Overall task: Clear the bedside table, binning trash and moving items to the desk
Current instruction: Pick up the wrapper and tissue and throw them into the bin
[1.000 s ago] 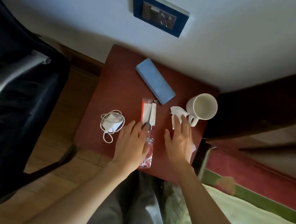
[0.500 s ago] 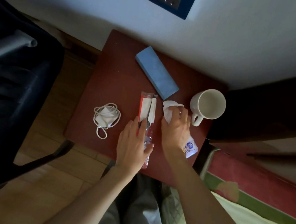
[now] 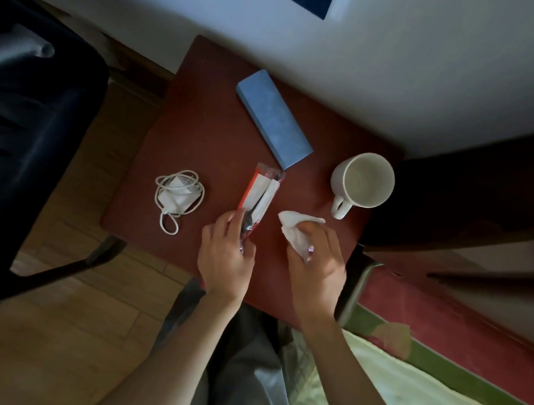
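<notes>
Crumpled white tissue paper is being gathered under my right hand, fingers curling round it, with a small wrapper scrap apparently caught beneath. My left hand is pinching the near end of the clear-and-red plastic cutlery packet on the dark red wooden bedside table. Judgement: I should be bunching each piece fully into the palm before lifting, so nothing is dropping on the way to the bin. White ceramic mug, blue rectangular case and white coiled charger are sitting untouched, apart.
</notes>
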Demonstrator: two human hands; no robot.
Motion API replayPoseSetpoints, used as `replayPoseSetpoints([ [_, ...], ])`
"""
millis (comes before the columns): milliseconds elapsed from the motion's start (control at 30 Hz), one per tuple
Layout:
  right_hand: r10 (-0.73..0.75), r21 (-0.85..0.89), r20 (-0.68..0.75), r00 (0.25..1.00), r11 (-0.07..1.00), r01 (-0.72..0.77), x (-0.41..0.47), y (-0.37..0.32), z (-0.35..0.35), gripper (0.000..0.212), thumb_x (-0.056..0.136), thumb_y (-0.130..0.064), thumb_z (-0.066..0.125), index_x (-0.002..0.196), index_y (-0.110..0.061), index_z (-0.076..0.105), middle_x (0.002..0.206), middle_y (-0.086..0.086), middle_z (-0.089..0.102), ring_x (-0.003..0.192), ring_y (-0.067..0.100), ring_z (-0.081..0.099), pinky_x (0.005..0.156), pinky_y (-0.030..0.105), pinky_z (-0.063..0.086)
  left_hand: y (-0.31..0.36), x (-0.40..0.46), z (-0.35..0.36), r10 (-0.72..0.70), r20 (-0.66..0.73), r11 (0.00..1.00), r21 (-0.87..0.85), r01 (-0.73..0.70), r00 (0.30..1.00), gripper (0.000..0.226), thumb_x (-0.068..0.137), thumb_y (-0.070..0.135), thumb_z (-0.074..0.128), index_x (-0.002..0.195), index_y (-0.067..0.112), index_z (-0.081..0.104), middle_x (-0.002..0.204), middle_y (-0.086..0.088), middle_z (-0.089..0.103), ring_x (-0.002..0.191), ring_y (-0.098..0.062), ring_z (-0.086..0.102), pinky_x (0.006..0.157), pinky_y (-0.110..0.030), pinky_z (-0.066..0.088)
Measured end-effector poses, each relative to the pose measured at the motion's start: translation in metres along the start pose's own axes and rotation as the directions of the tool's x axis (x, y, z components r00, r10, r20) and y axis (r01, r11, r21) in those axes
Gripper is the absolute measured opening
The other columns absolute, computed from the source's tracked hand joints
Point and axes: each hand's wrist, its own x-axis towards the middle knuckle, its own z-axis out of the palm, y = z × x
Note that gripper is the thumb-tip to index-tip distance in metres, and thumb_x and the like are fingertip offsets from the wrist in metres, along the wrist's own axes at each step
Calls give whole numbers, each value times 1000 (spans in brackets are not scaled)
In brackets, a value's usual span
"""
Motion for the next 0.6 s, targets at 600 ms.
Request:
replayPoseSetpoints([
  [600, -172, 122, 72, 982, 979, 162, 1, -40, -85, 24, 72, -11, 74, 94, -12, 66, 94, 1, 65, 76, 22, 63, 61, 36, 52, 3, -36, -96, -84, -58, 868, -494, 45, 995, 26, 76, -1, 70, 98, 13, 71, 90, 1, 73, 78, -10, 66, 73, -28, 54],
])
